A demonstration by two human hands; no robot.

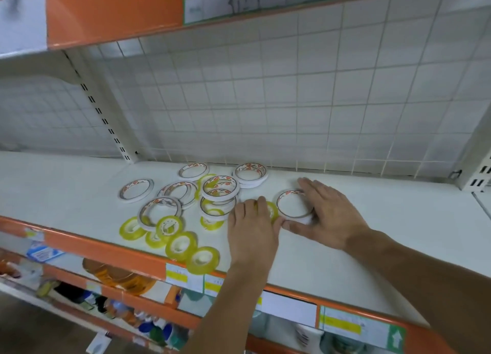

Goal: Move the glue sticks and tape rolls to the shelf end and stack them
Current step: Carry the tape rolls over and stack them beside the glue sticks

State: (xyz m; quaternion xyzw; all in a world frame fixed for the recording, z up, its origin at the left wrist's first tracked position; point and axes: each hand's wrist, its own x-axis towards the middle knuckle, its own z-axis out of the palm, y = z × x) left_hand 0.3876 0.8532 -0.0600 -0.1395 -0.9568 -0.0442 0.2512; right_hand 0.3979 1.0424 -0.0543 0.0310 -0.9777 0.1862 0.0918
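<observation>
- Two hands work side by side on the white shelf (pixel 345 260), thumbs nearly touching.
- The right hand (pixel 325 215) lies flat with straight fingers spread over a thin white tape ring (pixel 293 204), fingertips past its far rim and thumb against its near edge.
- The left hand (pixel 252 228) has its fingers curled down onto a small yellow tape roll (pixel 273 211), which sits just beside the white ring.
- Left of the hands, thin white tape rings (pixel 219 187) lie scattered and partly piled on each other near the back grid panel (pixel 265 101).
- Small yellow tape rolls (pixel 182 244) lie in a loose row near the orange shelf edge (pixel 127 255).
- Blurred goods sit on the lower shelf (pixel 119 300).
</observation>
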